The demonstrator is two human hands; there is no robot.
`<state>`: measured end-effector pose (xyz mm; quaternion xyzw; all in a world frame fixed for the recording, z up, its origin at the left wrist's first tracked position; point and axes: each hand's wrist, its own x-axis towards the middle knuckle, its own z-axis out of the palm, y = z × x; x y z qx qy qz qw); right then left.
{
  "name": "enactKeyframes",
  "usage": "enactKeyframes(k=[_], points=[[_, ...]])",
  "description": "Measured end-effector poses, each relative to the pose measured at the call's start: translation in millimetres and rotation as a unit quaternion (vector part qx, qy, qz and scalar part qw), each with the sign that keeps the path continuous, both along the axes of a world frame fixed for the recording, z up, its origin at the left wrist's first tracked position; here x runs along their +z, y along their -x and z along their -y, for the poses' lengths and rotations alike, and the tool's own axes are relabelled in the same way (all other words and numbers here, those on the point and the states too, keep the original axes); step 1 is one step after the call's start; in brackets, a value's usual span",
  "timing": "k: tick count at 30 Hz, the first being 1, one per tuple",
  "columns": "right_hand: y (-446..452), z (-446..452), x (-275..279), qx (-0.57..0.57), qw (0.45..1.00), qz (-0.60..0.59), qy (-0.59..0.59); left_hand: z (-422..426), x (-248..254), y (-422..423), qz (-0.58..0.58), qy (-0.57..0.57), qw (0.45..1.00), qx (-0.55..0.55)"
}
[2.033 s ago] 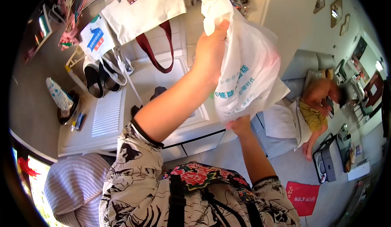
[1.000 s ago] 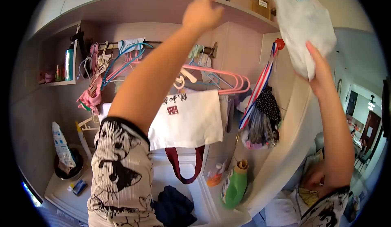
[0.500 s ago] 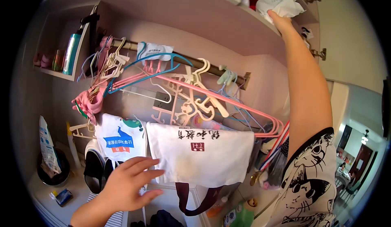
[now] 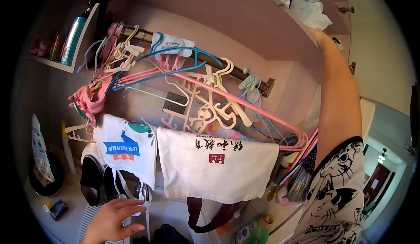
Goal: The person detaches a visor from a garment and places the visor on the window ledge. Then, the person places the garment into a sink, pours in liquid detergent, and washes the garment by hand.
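Note:
My left hand hovers low on the left, fingers apart and holding nothing. It is near the white straps hanging beneath a small white cloth bag with a blue print. My right hand is raised to the upper cupboard at top right. Its fingers are hidden at the shelf edge, just below a crumpled white plastic bag; whether they grip anything is not visible. A larger white canvas bag with dark handles hangs over a long pink hanger in the middle.
Several hangers, among them a blue hanger, crowd a metal rail. At left are a teal spray bottle, black shoes and a dark bin. A green bottle stands at the bottom; the cupboard door is open at right.
The view has shifted slightly. My left hand has dropped lower, away from the canvas bag. My right hand's thumb, seen against the plastic bag before, is now hidden at the shelf edge.

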<state>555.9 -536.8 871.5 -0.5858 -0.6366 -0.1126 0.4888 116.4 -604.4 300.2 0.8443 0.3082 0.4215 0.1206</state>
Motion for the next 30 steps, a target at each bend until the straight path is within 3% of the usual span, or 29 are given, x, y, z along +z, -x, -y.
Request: enactKeyframes(k=[4, 6, 10, 12, 18, 22, 23, 25, 28, 30], points=[[9, 2, -3, -0.056, 0.989, 0.039, -0.133, 6, -2, 5, 0.031, 0.02, 0.999, -0.019], [9, -8, -6, -0.256, 0.908, -0.015, -0.331, 7, -2, 8, 0.032, 0.024, 0.999, -0.018], [4, 2, -9, -0.206, 0.911, 0.069, -0.351, 14, -3, 12, 0.031, 0.035, 0.999, -0.01], [20, 20, -24, -0.114, 0.962, 0.099, -0.229, 15, -5, 16, 0.039, 0.049, 0.998, -0.008], [12, 2, 11, -0.14, 0.951, 0.239, -0.138, 16, -9, 29, 0.072, 0.07, 0.995, 0.003], [13, -18, 17, -0.14, 0.939, 0.265, -0.165, 12, -12, 35, 0.093, 0.085, 0.992, 0.017], [24, -10, 11, -0.08, 0.991, 0.078, -0.071, 10, -17, 36, 0.093, 0.088, 0.992, 0.019], [56, 9, -2, -0.021, 0.992, -0.118, 0.028, 5, -24, 37, 0.085, 0.08, 0.993, 0.032], [54, 8, 12, -0.165, 0.969, -0.099, 0.156, 3, -28, 37, 0.08, 0.11, 0.99, 0.041], [-26, -35, 61, -0.019, 0.972, 0.033, 0.231, 2, -31, 35, 0.089, 0.105, 0.99, 0.039]])
